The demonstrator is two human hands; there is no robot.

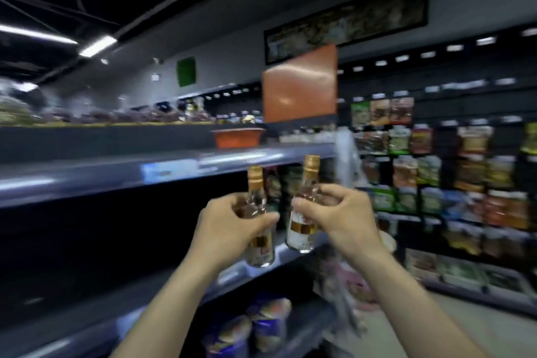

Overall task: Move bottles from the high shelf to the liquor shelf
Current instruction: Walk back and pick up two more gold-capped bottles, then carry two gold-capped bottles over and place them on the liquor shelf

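I hold two small clear bottles with gold caps in front of me, at shelf height. My left hand (232,221) grips the left bottle (258,244) round its middle, upright. My right hand (334,212) grips the right bottle (302,229) round its shoulder, tilted slightly with its cap to the right. The two bottles nearly touch. A high shelf (101,128) runs along the upper left with blurred dark goods on it. The picture is blurred by motion.
A grey shelf edge (174,168) crosses just behind the bottle caps. An orange tub (236,138) stands on the shelf above. An orange sign (299,84) hangs overhead. Snack packets (436,171) fill racks on the right. Blue packets (261,325) lie on a lower shelf.
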